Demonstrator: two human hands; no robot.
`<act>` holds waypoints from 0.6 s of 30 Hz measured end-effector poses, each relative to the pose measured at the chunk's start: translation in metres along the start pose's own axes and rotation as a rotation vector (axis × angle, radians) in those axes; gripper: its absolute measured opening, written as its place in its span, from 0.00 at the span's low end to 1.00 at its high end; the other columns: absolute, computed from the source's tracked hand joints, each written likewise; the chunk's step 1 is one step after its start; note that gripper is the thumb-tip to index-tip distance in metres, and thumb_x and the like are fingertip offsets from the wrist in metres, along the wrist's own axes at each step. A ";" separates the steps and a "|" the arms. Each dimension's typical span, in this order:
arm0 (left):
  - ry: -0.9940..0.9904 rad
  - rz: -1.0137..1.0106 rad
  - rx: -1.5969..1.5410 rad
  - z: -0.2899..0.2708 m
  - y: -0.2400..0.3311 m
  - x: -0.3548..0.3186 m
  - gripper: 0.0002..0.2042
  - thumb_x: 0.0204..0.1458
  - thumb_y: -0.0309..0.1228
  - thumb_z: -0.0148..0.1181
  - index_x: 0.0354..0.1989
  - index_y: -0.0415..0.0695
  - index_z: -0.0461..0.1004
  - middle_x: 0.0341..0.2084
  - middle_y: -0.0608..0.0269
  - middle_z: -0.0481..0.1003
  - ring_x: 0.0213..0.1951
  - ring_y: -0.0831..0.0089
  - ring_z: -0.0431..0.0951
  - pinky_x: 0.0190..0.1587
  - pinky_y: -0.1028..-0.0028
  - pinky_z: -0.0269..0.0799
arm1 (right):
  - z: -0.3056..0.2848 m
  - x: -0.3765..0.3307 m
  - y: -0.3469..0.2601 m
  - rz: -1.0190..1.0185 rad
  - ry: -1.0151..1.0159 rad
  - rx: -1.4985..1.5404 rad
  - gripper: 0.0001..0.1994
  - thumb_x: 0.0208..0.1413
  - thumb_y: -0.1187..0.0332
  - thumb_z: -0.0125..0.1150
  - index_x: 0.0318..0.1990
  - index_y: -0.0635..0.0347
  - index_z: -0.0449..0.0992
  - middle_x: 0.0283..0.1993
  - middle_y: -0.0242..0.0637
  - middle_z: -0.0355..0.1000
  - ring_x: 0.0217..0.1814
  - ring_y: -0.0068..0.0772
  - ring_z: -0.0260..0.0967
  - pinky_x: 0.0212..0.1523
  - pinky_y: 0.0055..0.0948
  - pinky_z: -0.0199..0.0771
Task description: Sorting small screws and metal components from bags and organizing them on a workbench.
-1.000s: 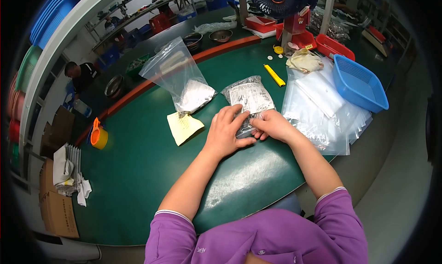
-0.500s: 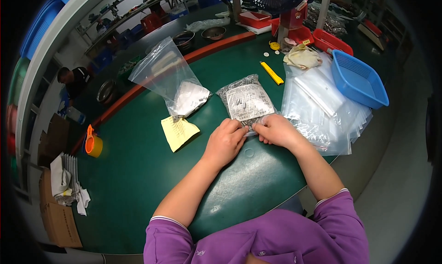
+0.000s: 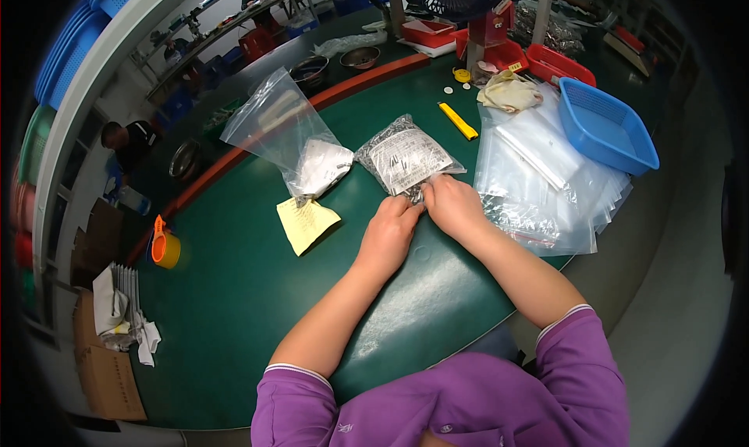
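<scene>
Both hands, left hand [image 3: 392, 227] and right hand [image 3: 452, 205], pinched shut on the near end of a small clear bag of metal parts [image 3: 406, 160]; bag lay flat mid-bench [image 3: 234, 306], stretching away from the fingers toward the far edge.

A second ago the left hand [image 3: 392, 227] lay flat over the near part of the clear plastic bag of small metal parts with a white label [image 3: 406, 160]; it has since slid back to the bag's near edge, beside the right hand [image 3: 452, 205], leaving the label uncovered.
</scene>
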State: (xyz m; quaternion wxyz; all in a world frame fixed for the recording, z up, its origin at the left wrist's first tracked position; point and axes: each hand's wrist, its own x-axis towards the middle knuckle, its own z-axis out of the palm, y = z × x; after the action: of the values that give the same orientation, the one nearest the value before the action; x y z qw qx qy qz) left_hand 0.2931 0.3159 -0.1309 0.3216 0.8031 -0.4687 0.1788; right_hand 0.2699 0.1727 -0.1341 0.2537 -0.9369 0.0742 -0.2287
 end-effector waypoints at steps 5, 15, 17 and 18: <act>-0.037 -0.019 0.006 -0.001 -0.004 -0.004 0.09 0.38 0.21 0.55 0.31 0.41 0.73 0.24 0.61 0.67 0.30 0.64 0.68 0.33 0.69 0.67 | -0.020 0.004 0.000 0.085 -0.149 -0.062 0.15 0.49 0.59 0.49 0.24 0.65 0.72 0.25 0.49 0.71 0.30 0.49 0.69 0.33 0.43 0.69; 0.135 -0.033 0.013 -0.025 -0.010 0.004 0.05 0.39 0.27 0.59 0.24 0.41 0.71 0.23 0.61 0.68 0.28 0.64 0.69 0.30 0.69 0.66 | -0.036 0.008 0.001 0.137 -0.343 0.004 0.18 0.47 0.56 0.51 0.19 0.62 0.74 0.22 0.46 0.70 0.29 0.48 0.68 0.34 0.39 0.68; 0.454 -0.033 0.172 -0.042 -0.039 0.015 0.06 0.39 0.24 0.59 0.23 0.40 0.67 0.21 0.58 0.66 0.26 0.63 0.68 0.28 0.69 0.65 | -0.038 0.008 0.004 0.146 -0.359 -0.006 0.19 0.47 0.54 0.50 0.18 0.62 0.73 0.22 0.47 0.69 0.28 0.48 0.67 0.32 0.40 0.67; 0.614 -0.116 0.244 -0.053 -0.055 0.018 0.08 0.38 0.23 0.59 0.24 0.39 0.65 0.22 0.58 0.65 0.25 0.65 0.66 0.27 0.70 0.63 | -0.040 0.008 0.007 0.138 -0.359 -0.002 0.19 0.47 0.54 0.50 0.18 0.62 0.73 0.22 0.47 0.69 0.28 0.48 0.67 0.32 0.40 0.67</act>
State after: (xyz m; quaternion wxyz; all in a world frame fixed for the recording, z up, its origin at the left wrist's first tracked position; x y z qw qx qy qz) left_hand 0.3506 0.3604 -0.1011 0.3589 0.7695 -0.2787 0.4487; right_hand 0.2579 0.1474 -0.1040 0.2770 -0.9556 0.0921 -0.0399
